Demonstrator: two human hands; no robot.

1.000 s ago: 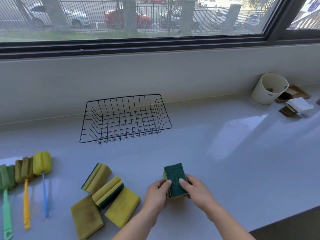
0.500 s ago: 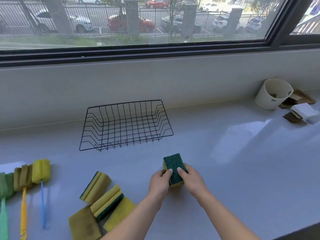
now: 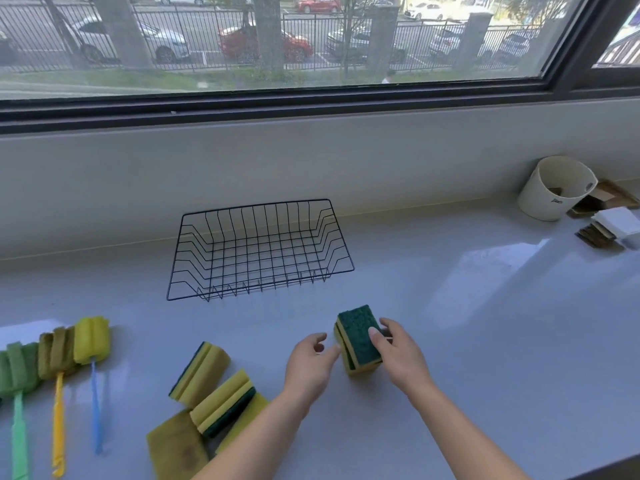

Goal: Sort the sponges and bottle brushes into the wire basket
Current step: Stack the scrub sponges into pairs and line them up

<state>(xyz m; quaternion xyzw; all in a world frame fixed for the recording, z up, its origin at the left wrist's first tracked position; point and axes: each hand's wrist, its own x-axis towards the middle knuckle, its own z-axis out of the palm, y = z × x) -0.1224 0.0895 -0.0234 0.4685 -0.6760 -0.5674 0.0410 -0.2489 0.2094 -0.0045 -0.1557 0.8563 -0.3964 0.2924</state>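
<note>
The right hand (image 3: 398, 356) grips the sponge (image 3: 358, 336), ready for the wire basket (image 3: 256, 205); the left hand (image 3: 308, 365) hovers beside, fingers loose and empty.

White cup (image 3: 554, 192) on counter (image 3: 450, 306), beside coasters (image 3: 599, 233)

Two bare arms show at the bottom of the frame, and each one ends in a bare hand. The left grip (image 3: 310, 367) is the hand in the lower middle. The right grip (image 3: 398, 355) is the hand just to the right of it. A small pale nail (image 3: 373, 331) shows on one of its fingers. The left forearm (image 3: 256, 434) and the right forearm (image 3: 460, 427) are slim and smooth, uncovered right down to the frame edge.
</note>
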